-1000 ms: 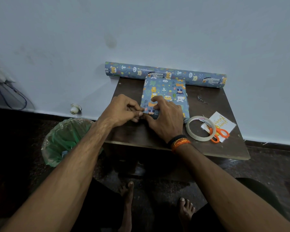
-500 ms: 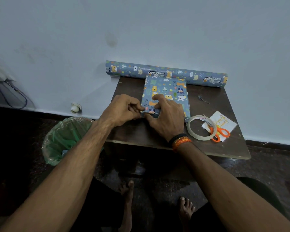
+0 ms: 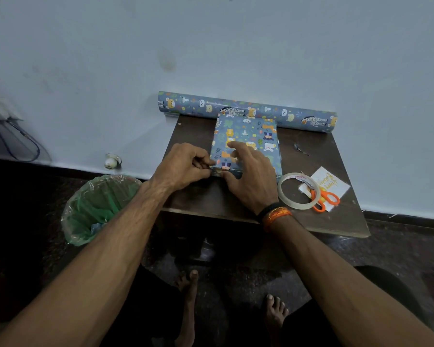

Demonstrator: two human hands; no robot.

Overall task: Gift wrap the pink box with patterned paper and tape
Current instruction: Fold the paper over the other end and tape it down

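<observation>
box (image 3: pixel 246 144): flat, patterned paper | left hand (image 3: pixel 183 166) pinches near corner | right hand (image 3: pixel 251 179) flat, pressing

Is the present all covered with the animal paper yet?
Nearly: patterned paper covers the box; no pink shows, though hands hide the near end.
</observation>
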